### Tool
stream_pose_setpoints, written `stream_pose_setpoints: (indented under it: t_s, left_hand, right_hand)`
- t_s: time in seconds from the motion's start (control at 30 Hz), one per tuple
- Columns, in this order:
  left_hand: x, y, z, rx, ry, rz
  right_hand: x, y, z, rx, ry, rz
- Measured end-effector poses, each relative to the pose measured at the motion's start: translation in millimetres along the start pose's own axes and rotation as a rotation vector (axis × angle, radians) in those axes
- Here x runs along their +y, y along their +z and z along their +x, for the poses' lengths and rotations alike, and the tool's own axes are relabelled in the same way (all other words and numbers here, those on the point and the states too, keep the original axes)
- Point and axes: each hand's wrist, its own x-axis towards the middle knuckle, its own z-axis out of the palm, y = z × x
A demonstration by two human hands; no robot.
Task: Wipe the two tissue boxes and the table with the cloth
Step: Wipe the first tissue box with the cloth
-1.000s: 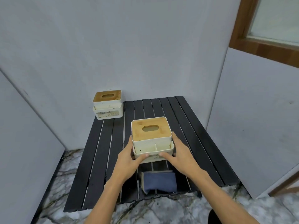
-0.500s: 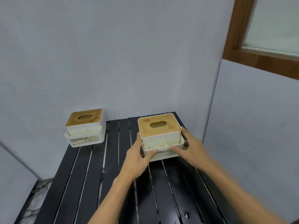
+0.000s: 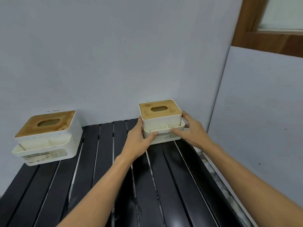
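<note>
Fingers (image 3: 178, 133) of both hands are curled round the right box (image 3: 161, 122): the left hand (image 3: 139, 141) grips its left side, thumb laid on the front tray, and the right hand (image 3: 192, 130) grips its right side. This box is cream plastic with a tan wooden lid, an oval slot and a divided front tray bearing a worn label. It is held at the table's (image 3: 106, 177) far right corner, against the wall (image 3: 114, 54). A matching left box (image 3: 47, 138) is seen at the table's far left corner. Compared with half a second earlier, the right box has been carried farther back toward the wall.
</note>
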Motion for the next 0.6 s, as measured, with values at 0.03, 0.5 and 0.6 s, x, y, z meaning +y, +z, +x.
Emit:
stream_pose_setpoints:
  t_s: [0.03, 0.5, 0.6]
  left_hand:
    - [-2.3, 0.6, 4.3, 0.003, 0.002, 0.003]
    - [-7.3, 7.5, 29.1, -0.010, -0.007, 0.012]
    - [-6.4, 7.9, 26.3, -0.010, -0.020, 0.002]
  right_hand:
    - [1.6, 0.4, 3.6, 0.007, 0.007, 0.005]
    - [11.7, 0.3, 25.9, 0.012, 0.055, 0.029]
    - [11.2, 1.0, 24.4, 0.016, 0.067, 0.039]
